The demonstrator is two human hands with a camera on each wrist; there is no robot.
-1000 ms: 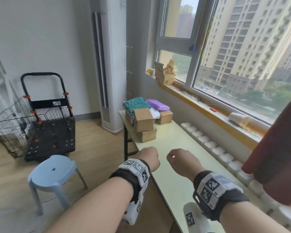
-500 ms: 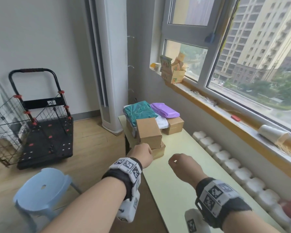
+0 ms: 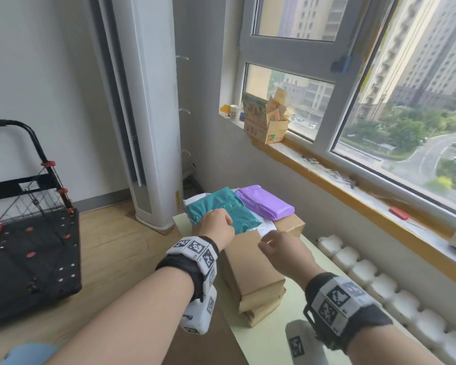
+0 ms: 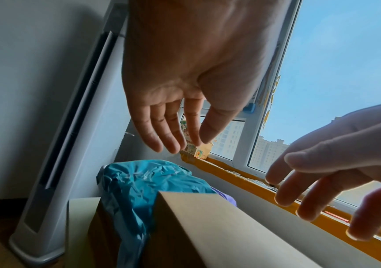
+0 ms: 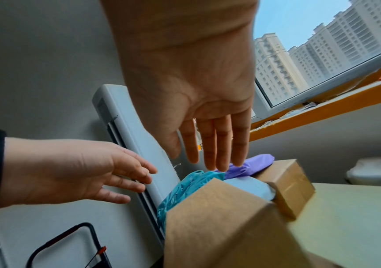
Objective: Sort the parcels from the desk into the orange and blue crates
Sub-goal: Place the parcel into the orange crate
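Both arms reach forward over the surface (image 3: 269,335); left hand (image 3: 216,225) above teal parcel (image 3: 221,209), right hand (image 3: 282,248) above box (image 3: 250,270); fingers straight, spread, holding nothing; parcels stacked at far end.

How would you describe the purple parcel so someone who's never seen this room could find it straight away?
Start at the pale green desk under the big window and look to its far end, where the parcels are heaped. The purple parcel lies on top of that heap, on the window side, next to the teal bag. It is the only purple one, a flat soft packet, while the cardboard boxes are brown.
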